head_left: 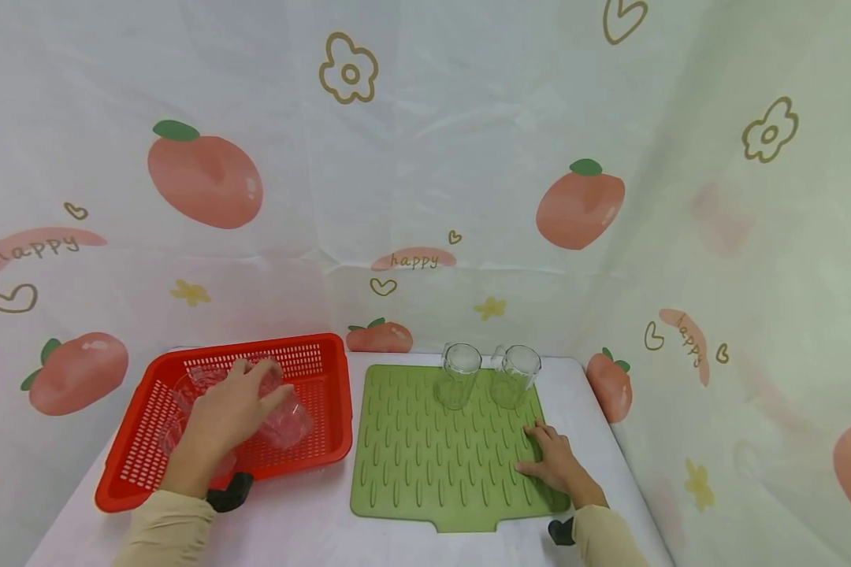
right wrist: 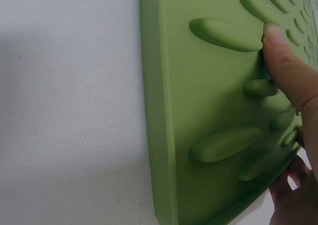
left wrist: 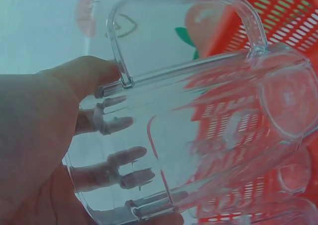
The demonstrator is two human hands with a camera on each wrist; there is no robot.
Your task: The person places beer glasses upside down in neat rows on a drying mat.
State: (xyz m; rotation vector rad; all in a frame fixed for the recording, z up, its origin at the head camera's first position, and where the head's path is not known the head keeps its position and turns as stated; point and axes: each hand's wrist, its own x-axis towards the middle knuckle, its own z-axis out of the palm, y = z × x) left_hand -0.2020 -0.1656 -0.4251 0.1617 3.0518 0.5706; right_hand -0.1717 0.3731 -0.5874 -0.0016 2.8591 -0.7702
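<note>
Mug (head_left: 287,424) of clear glass is in the left hand (head_left: 234,402), over the red basket (head_left: 347,429) on the left of the white table (head_left: 291,516). The fingers of this hand are curled around the mug at its rim end, spread a little apart, with the thumb close to the foot of the handle; the base points away from the palm. More clear mugs (head_left: 173,433) lie inside the basket, but they overlap and I cannot tell how many.

To the right of the basket lies a green mat (head_left: 404,441) with raised ridges and a tab on its near side. 2 glass mugs (head_left: 458,382) stand side by side on its far part, a small gap between them, handles toward the left.

The right hand (head_left: 556,461) grips the mat's right edge, thumb on the ridged top and the other fingers bent at the rim, partly hidden. Both sleeves (head_left: 173,528) are beige. A pale cloth (head_left: 425,157) printed with fruit, flowers, hearts and "happy" hangs behind.
</note>
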